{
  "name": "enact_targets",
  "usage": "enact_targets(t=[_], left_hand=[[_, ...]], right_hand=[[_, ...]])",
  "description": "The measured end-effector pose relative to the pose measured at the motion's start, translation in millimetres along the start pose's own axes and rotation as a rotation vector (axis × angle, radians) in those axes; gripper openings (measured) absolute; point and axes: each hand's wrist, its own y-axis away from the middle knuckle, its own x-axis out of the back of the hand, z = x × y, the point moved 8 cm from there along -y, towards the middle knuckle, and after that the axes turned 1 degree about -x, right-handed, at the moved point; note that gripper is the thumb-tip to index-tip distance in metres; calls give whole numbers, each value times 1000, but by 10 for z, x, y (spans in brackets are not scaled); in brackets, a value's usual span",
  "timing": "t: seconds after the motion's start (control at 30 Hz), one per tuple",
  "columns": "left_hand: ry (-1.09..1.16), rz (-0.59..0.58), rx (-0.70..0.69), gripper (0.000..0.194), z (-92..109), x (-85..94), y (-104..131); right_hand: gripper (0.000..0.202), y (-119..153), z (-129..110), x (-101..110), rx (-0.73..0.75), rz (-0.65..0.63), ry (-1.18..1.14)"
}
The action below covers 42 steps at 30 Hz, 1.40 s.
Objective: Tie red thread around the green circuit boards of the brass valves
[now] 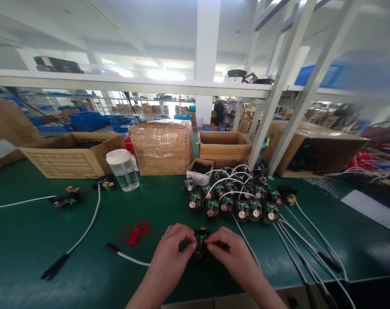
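Observation:
Between my two hands, near the front of the green table, sits a small black device with a green circuit board [201,235]. My left hand [177,249] is at its left side, thumb and forefinger brought together at its edge. At the right side my right hand [228,246] has thumb and forefinger pinched together. What the fingertips hold is too small to make out. A bundle of thin red wire [137,233] lies left of my left hand. Beyond the hands stand several similar devices [226,204] with green boards and white cables.
A lidded plastic jug [123,171] stands at the back left. Cardboard boxes [162,148] and a small basket of black parts [199,177] line the back. White cables [299,234] cross the right side. Metal posts [278,92] hold a shelf overhead.

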Motion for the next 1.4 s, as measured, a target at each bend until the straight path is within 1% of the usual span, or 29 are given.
enact_targets(t=[0.27,0.4,0.53,0.7,0.8,0.9,1.03,1.17,1.3,1.4], left_hand=[[-84,-11,-11,12,0,-34,-40],[-108,-24,10,13,-12,-30,-54],[-145,-46,10,16,20,-25,-100],[-308,-52,-51,18,87,-47,-148],[-380,-50,-109,20,123,-74,-159],[-426,-46,-138,20,135,-91,-170],[-435,-19,-174,19,135,-95,-173],[-404,35,-238,17,118,-85,-149],[-369,69,-276,18,72,-77,-135],[-333,80,-286,17,41,-76,-141]], right_hand=[[13,-15,-71,5,56,31,65],[15,20,-112,-19,89,46,127],[16,76,-120,-62,131,90,191],[18,108,-73,-101,146,121,240],[18,107,-51,-103,146,142,271],[19,104,-37,-108,143,168,299],[19,107,-38,-137,150,200,322],[18,112,-32,-154,159,235,331],[17,96,7,-168,138,238,325],[15,85,30,-147,117,275,326]])
